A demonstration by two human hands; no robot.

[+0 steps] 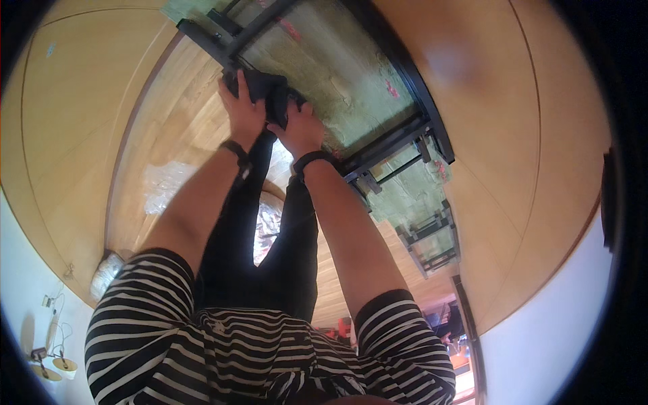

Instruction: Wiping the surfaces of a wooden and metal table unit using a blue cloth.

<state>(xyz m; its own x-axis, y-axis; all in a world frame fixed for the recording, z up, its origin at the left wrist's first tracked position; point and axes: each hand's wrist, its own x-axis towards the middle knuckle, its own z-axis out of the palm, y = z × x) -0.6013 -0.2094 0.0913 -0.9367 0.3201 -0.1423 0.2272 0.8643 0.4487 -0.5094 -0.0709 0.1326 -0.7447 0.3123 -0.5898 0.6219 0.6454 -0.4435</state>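
Observation:
Both my hands are at a bundled dark cloth (260, 83) beside the corner of a dark metal frame (397, 50). My left hand (245, 111) lies over the cloth's left part with its fingers spread. Close beside it, my right hand (302, 126) grips the cloth's right part, fingers curled into the folds. The undersides of the fingers and part of the cloth are hidden. Inside the frame shows a greenish textured sheet (349, 86) with small pink marks. My legs in black trousers (228, 258) stand below my arms.
Tan panels (506, 101) rise on both sides. Clear plastic wrapping (167, 182) lies on the wood-look floor (187, 91). More dark frame pieces (430, 235) stand at right. A person's dark clothing (450, 321) is partly visible at the lower right. Lamps (50, 367) hang at lower left.

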